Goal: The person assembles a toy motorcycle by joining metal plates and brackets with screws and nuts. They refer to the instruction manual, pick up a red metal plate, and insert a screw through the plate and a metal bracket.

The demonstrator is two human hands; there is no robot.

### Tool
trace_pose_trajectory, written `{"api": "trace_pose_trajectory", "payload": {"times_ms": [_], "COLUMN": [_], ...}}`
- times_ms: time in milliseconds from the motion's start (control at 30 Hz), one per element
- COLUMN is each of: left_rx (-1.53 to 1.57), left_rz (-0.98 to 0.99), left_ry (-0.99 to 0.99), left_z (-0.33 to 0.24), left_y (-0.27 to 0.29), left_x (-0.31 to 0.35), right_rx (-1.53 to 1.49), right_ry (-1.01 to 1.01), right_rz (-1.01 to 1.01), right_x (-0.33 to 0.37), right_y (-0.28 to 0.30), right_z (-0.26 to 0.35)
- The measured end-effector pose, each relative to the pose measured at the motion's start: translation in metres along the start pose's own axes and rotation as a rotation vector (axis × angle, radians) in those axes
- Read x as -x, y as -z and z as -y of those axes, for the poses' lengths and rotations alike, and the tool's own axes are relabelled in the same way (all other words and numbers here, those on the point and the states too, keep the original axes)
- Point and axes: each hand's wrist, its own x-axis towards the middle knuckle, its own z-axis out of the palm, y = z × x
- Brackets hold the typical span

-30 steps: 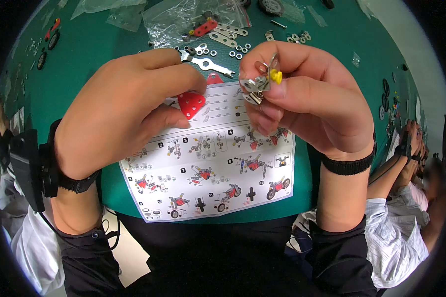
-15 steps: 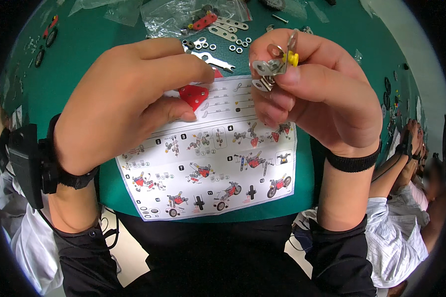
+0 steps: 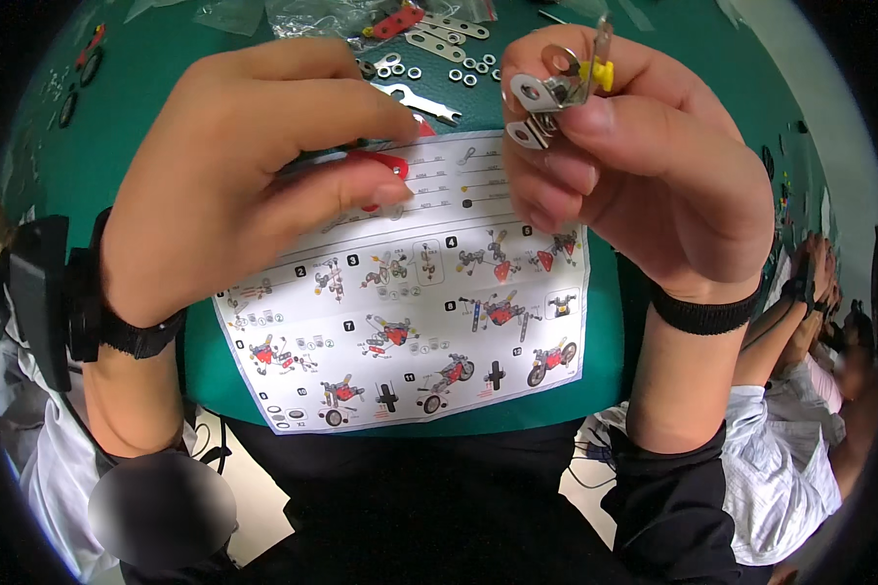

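My left hand is closed, with a red perforated plate tilted between its thumb and fingers; the fingers hide part of the plate. Raised at the right, my right hand pinches a small assembly of shiny metal brackets. A yellow piece is attached to its side, by the thumb tip. Beneath both hands lies a white instruction sheet printed with step pictures of a motorcycle model.
Past the sheet lie a flat metal wrench, several nuts, perforated metal strips, a red strip and a clear plastic bag. Black wheels rest at the far left. Another person's hands show at the right.
My right hand has lifted the bracket assembly slightly up and to the right. The red plate in my left hand has tipped, showing less of its face.
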Motion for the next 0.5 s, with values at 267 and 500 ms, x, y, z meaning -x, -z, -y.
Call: {"api": "trace_pose_trajectory", "payload": {"times_ms": [267,500], "left_rx": [0.041,-0.005], "left_rz": [0.016,-0.04], "left_ry": [0.068,0.026], "left_z": [-0.002,-0.001], "left_y": [-0.011,-0.015], "left_x": [-0.004,-0.004], "right_rx": [-0.467,-0.451], "right_ry": [-0.261,-0.232], "right_rz": [0.06,0.087], "right_x": [-0.003,-0.001], "right_y": [0.01,0.01], "right_z": [0.017,0.014]}}
